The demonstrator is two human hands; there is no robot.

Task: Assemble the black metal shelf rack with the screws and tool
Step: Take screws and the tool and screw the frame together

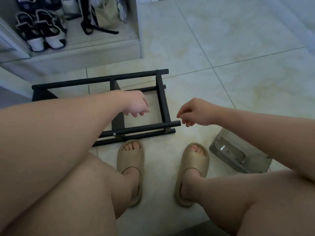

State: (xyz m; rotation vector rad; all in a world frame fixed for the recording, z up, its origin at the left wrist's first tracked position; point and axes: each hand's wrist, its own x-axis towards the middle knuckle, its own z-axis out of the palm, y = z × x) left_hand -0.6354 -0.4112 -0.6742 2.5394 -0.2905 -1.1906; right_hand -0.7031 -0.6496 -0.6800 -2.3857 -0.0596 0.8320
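a: where's the rack?
b: the black metal rack [162,99] lies on the glossy tile floor [221,40], long axis left to right. it has round tubes and flat crossbars.
a: hands?
b: left hand [136,104] is above it, fingers loosely curled, empty. right hand [196,111] is beside a tube end, curled; can't tell if it's pinching anything.

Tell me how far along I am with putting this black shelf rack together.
Done: the black rack frame lies on the floor with rails and crosspieces joined, and a silver screw sits in the near rail. In hand: your left hand hovers over the frame, empty; your right hand is at that rail's end, contents unclear. Left: small parts sit in the plastic packet; no tool shows.
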